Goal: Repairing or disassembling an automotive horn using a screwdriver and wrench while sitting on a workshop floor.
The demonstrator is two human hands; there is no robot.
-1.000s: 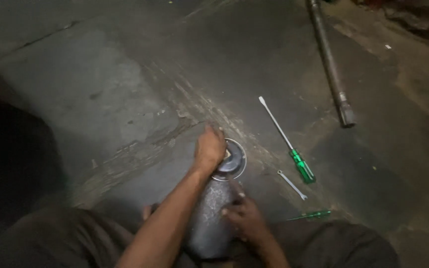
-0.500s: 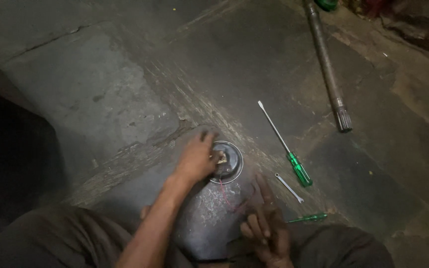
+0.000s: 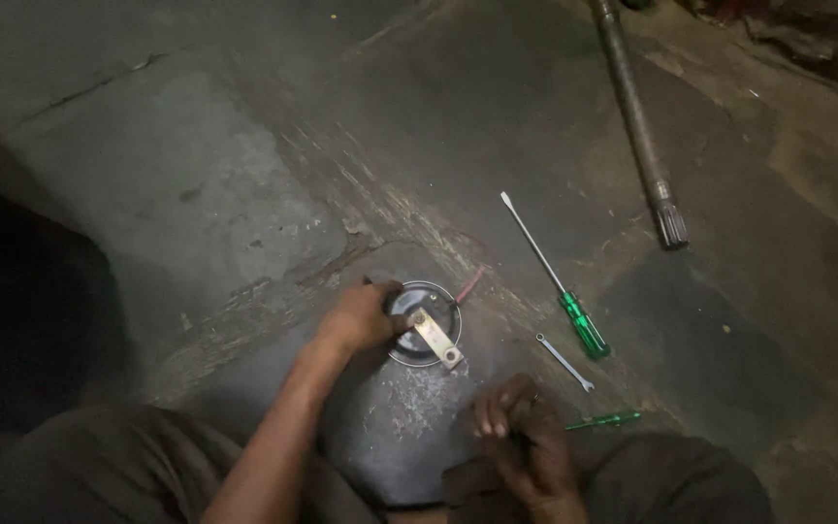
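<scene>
The round metal horn point(image 3: 426, 325), its bracket attached, is steadied on the concrete floor point(image 3: 196, 175) by the closed left hand point(image 3: 361, 315), while the loosely curled right hand point(image 3: 516, 432) grips nothing and the green-handled screwdriver point(image 3: 555, 281) lies untouched nearby.

I see no package, label, sign or screen anywhere in my view of the concrete floor.
</scene>
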